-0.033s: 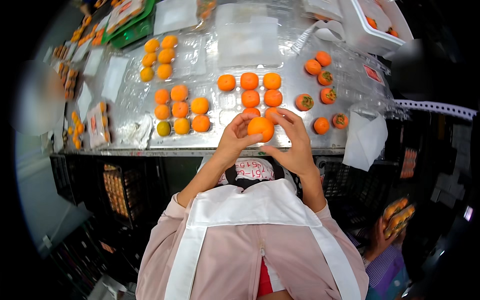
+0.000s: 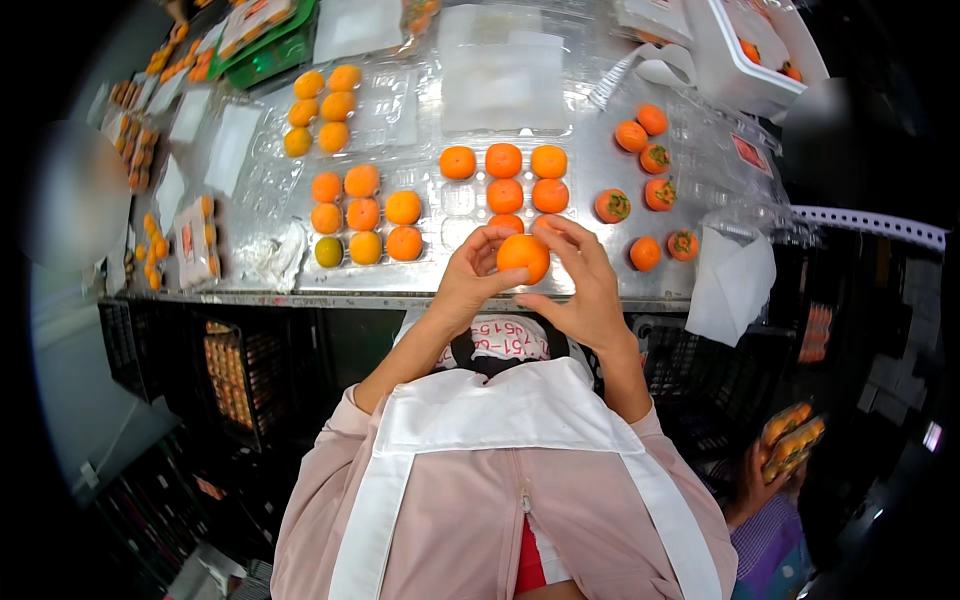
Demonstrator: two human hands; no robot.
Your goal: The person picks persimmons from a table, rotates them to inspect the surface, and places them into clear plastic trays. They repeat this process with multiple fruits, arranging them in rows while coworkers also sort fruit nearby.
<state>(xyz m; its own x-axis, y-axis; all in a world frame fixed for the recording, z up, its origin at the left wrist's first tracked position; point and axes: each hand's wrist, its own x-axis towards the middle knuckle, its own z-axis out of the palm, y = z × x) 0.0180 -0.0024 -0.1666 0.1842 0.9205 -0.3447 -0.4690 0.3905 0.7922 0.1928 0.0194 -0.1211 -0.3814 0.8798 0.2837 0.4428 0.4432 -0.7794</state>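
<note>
Both forearms rise from the lower middle of the frame, and the left hand (image 2: 465, 275) and right hand (image 2: 585, 280) meet at centre, fingers clamped together around one orange fruit (image 2: 523, 256) just above the near edge of the metal table (image 2: 600, 215). Clear plastic trays (image 2: 410, 120) of fruit fill the upper half; dark crates (image 2: 235, 375) sit lower left.

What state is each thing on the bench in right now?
Orange fruit: held up between both hands, off the table.
Left hand: gripping the fruit.
Right hand: gripping the fruit.
Clear tray: open, partly filled.
Loose fruits: lying calyx-up on the table.
White bin: open, fruit inside.
</note>
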